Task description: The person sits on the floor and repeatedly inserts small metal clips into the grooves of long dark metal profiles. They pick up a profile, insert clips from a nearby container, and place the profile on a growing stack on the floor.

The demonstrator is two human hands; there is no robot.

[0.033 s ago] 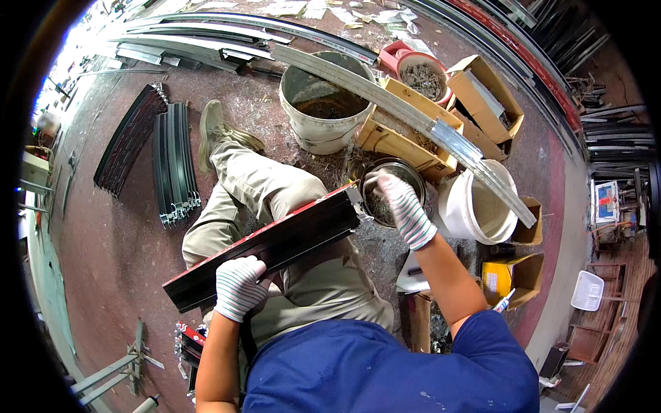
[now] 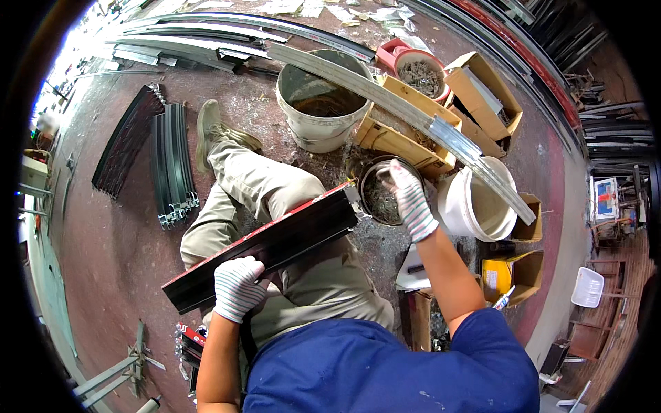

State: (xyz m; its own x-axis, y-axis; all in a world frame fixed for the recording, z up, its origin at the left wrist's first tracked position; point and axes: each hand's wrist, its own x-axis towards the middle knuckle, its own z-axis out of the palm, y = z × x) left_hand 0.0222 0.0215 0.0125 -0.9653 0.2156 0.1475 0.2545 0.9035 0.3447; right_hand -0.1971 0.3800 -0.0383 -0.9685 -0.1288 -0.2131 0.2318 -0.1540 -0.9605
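A black metal profile [image 2: 275, 244] with a red film strip along its far edge lies slantwise across my lap. It has small metal fittings at its right end. My left hand [image 2: 239, 288], in a striped knit glove, is closed round its near edge towards the left end. My right hand [image 2: 412, 206], gloved alike, hovers above a round tin [image 2: 368, 199] of small grey metal pieces, just right of the profile's end. Its fingers are drawn together; whatever they hold, if anything, is too small to make out.
Beyond the tin stand a white bucket [image 2: 320, 131], a wooden box [image 2: 399, 148] and a red tub [image 2: 420, 72]. Another white bucket [image 2: 475, 199] stands at right, with a long metal rail [image 2: 392, 103] resting across the containers. Stacked black profiles [image 2: 175, 165] lie on the floor at left.
My right hand has risen slightly and shifted a little right over the tin, showing more of its contents. My left hand and the profile stay nearly the same.
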